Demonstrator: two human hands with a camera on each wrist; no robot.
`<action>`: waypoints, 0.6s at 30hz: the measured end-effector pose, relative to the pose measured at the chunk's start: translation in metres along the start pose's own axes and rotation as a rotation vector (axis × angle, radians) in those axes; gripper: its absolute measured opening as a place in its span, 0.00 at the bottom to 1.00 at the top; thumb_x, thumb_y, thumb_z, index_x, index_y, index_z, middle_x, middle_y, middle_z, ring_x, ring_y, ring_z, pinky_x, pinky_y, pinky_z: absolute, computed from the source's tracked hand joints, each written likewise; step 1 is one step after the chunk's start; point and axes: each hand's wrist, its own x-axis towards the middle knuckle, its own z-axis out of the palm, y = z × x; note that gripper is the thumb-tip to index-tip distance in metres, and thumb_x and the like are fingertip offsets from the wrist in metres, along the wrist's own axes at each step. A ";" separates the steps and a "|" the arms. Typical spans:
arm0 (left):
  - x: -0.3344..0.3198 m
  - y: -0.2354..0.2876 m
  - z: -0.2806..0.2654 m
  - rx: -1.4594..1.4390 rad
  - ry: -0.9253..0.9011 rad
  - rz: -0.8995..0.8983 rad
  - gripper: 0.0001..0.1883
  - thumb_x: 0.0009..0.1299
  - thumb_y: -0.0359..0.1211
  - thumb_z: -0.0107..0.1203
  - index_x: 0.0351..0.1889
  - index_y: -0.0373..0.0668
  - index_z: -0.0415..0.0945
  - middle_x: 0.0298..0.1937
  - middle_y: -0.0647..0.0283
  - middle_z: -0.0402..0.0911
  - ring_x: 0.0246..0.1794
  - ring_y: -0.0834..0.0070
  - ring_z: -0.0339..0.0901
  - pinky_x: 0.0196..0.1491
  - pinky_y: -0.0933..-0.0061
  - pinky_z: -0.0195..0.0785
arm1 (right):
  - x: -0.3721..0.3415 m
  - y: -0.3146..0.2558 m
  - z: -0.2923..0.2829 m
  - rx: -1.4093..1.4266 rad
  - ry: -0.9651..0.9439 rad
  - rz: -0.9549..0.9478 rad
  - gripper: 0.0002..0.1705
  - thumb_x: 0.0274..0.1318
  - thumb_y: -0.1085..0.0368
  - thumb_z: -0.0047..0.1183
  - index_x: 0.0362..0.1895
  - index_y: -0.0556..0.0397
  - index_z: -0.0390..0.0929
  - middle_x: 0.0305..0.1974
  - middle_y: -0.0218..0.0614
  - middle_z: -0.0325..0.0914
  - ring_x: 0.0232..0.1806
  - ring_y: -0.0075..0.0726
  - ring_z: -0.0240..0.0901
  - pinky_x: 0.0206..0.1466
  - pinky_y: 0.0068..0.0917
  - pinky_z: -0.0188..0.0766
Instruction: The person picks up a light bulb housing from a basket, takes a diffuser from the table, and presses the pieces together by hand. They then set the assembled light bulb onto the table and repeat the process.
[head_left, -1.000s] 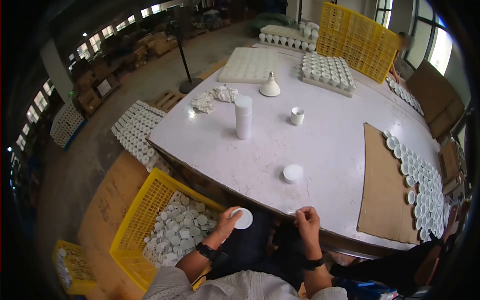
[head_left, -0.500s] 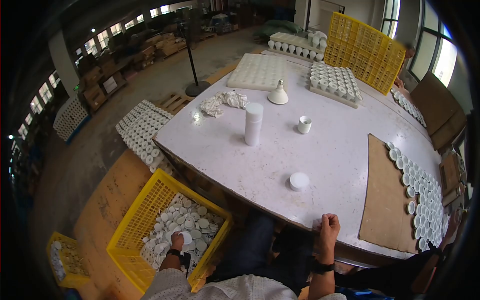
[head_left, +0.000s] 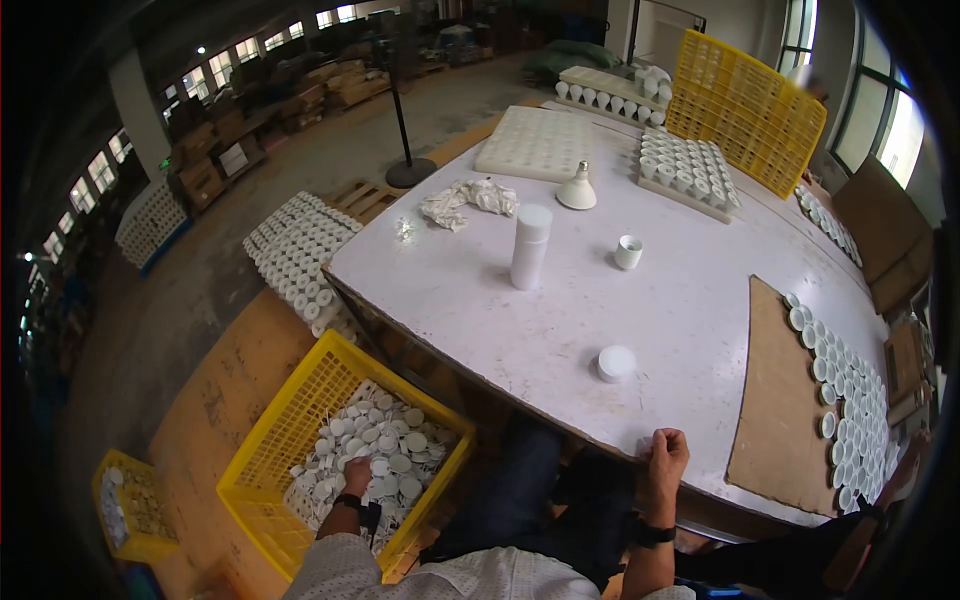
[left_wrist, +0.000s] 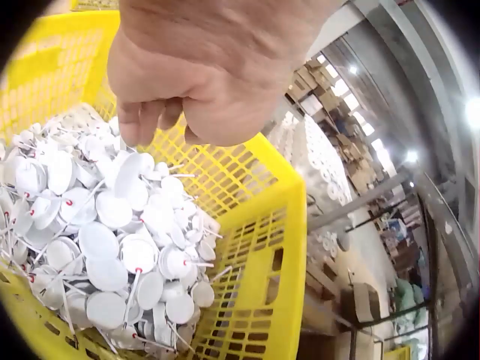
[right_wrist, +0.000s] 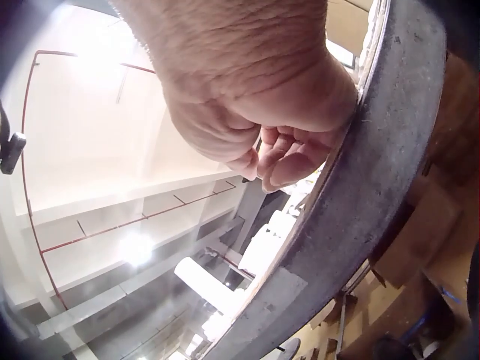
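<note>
My left hand (head_left: 357, 475) is down in the yellow basket (head_left: 285, 410), among a heap of white round discs (left_wrist: 105, 240) with thin leads, some showing red bits. In the left wrist view its fingers (left_wrist: 150, 120) bend downward just above the heap; I cannot tell whether they hold a disc. My right hand (head_left: 668, 458) rests at the table's near edge, fingers loosely curled. Nothing shows between its fingers (right_wrist: 289, 165) in the right wrist view. A short stack of white round lids (head_left: 616, 364) sits on the table (head_left: 560, 330) just beyond it.
On the table stand a tall white cylinder (head_left: 531, 247), a small white cup (head_left: 628, 252), a bulb-shaped lamp (head_left: 577, 187) and crumpled paper (head_left: 468, 202). Rows of white cups (head_left: 850, 420) border a cardboard sheet (head_left: 780, 400) at right. Filled trays (head_left: 690, 175) and a yellow crate (head_left: 745, 110) stand behind.
My left hand went from beside the table edge, holding a white disc, down into the basket; the disc no longer shows clearly in it. My right hand shifted slightly right along the edge.
</note>
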 end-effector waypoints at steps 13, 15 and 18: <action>-0.187 0.243 0.174 -0.124 -0.506 0.714 0.12 0.64 0.36 0.53 0.41 0.38 0.75 0.42 0.56 0.80 0.40 0.71 0.78 0.42 0.74 0.69 | -0.006 -0.013 -0.002 -0.045 -0.017 0.006 0.06 0.56 0.67 0.49 0.28 0.54 0.69 0.20 0.23 0.65 0.19 0.15 0.58 0.21 0.13 0.57; -0.206 0.260 0.183 -0.105 -0.469 0.835 0.11 0.63 0.35 0.54 0.40 0.38 0.75 0.43 0.54 0.79 0.42 0.66 0.78 0.44 0.72 0.70 | -0.006 -0.010 -0.003 -0.054 -0.020 -0.038 0.06 0.56 0.67 0.49 0.28 0.54 0.69 0.20 0.23 0.65 0.19 0.15 0.59 0.21 0.14 0.57; -0.221 0.269 0.197 -0.054 -0.458 1.011 0.10 0.61 0.34 0.55 0.38 0.40 0.75 0.47 0.51 0.77 0.48 0.57 0.74 0.49 0.66 0.68 | -0.007 -0.011 -0.003 -0.057 -0.025 -0.046 0.06 0.56 0.67 0.49 0.28 0.54 0.69 0.21 0.24 0.65 0.19 0.15 0.59 0.21 0.13 0.57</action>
